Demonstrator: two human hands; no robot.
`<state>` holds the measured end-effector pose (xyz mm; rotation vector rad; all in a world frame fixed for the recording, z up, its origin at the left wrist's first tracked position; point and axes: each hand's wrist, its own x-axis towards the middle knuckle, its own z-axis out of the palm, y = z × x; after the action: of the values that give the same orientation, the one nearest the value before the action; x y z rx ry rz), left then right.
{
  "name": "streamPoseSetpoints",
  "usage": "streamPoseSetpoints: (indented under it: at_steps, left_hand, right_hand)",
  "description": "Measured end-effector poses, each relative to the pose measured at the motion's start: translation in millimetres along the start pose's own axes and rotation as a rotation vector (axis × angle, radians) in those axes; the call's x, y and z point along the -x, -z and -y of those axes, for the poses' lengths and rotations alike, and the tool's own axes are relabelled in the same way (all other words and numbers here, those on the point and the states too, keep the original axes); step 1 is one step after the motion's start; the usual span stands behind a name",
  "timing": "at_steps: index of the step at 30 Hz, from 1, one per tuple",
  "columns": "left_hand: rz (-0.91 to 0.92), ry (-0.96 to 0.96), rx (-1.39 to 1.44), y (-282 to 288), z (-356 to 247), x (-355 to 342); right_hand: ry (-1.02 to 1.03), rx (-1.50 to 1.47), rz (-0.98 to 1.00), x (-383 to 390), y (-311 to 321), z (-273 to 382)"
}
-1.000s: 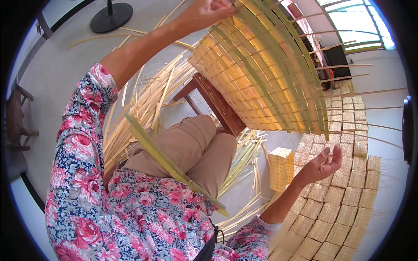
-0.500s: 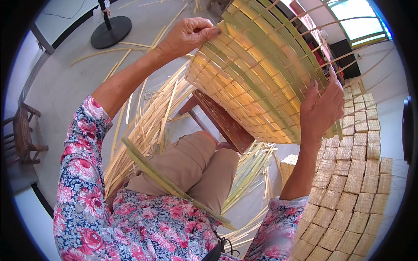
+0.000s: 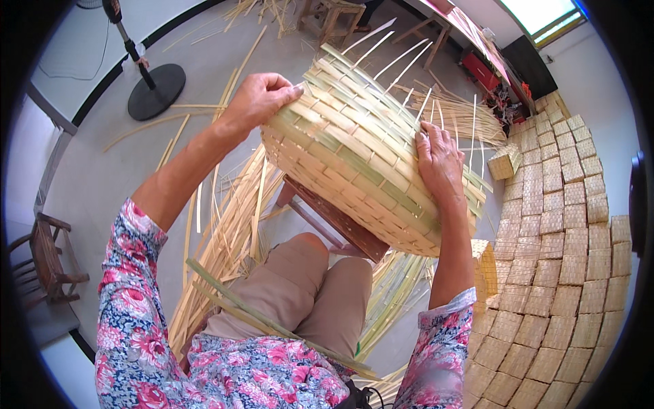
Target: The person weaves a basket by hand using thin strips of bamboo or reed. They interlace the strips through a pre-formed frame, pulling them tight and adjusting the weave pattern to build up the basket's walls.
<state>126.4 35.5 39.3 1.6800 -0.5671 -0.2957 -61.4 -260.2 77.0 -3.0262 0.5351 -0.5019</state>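
Observation:
A half-woven bamboo basket (image 3: 354, 157) rests tilted over a dark red wooden stool (image 3: 334, 221) in front of my knees. Bare upright stakes stick out past its far edge. My left hand (image 3: 262, 102) pinches the basket's left corner between thumb and fingers. On the right part of the weave lies my right hand (image 3: 441, 160), its fingers bent over the strips near the stakes and gripping there; its palm side is hidden. Across my lap lies a green split bamboo strip (image 3: 272, 324), touched by neither hand.
Loose bamboo strips (image 3: 228, 232) spread over the floor at my left, with green strips (image 3: 398, 286) right of my knees. Rows of stacked woven baskets (image 3: 545, 273) fill the right side. A black round stand base (image 3: 157, 92) and a wooden chair (image 3: 54, 259) stand left.
The basket has tipped down and away from me, its stakes now pointing to the far side. Both hands appear lower in the view, and my right hand has shifted left along the weave.

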Motion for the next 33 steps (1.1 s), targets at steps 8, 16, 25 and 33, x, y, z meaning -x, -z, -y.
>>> streamPoseSetpoints:
  at_steps: [8, 16, 25, 33]
  left_hand:
    - [-0.063, -0.088, -0.072, -9, -15, 26]
    - [-0.059, -0.170, 0.084, -14, -6, 26]
    - [0.107, -0.260, 0.331, -12, -6, 4]
    - [0.225, -0.371, 0.243, 2, 31, -27]
  right_hand:
    - [0.019, 0.025, -0.145, 29, 17, 14]
    - [0.043, 0.072, -0.312, 35, 36, 19]
    - [0.255, -0.017, -0.622, 79, 102, 29]
    - [-0.292, -0.459, -0.683, 145, 124, -75]
